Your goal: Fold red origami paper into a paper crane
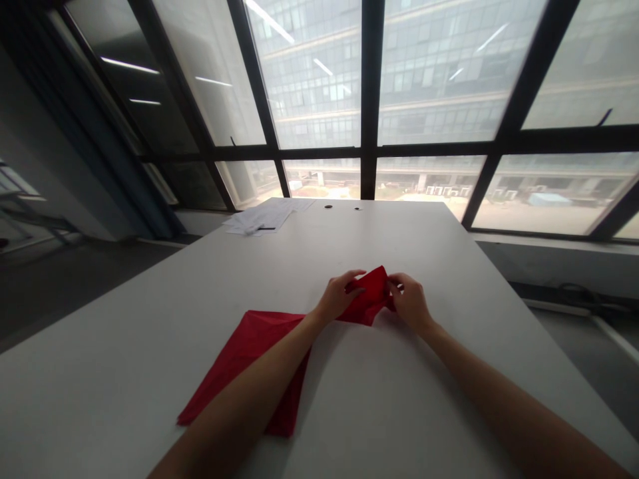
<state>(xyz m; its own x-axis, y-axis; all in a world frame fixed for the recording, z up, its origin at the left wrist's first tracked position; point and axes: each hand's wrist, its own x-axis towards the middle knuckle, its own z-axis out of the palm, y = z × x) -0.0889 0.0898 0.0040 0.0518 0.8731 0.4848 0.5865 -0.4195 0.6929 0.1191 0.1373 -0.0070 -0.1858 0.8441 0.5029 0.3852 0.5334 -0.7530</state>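
A piece of red cloth (369,293) is raised a little above the white table, its upper corner pointing up. My right hand (410,301) pinches its right edge between thumb and fingers. On the other side, my left hand (339,296) curls around the left part, thumb in front and fingers behind. Another flat spread of red cloth (244,349) lies on the table under my left forearm, which covers part of it. Whether the two red parts are joined behind my left wrist, I cannot tell.
The white table (150,346) stretches toward tall dark-framed windows (369,100). Loose white papers (264,216) lie at its far left, with a small dark item on them. Two small dark round spots sit near the far edge. A blue curtain (110,146) hangs at left.
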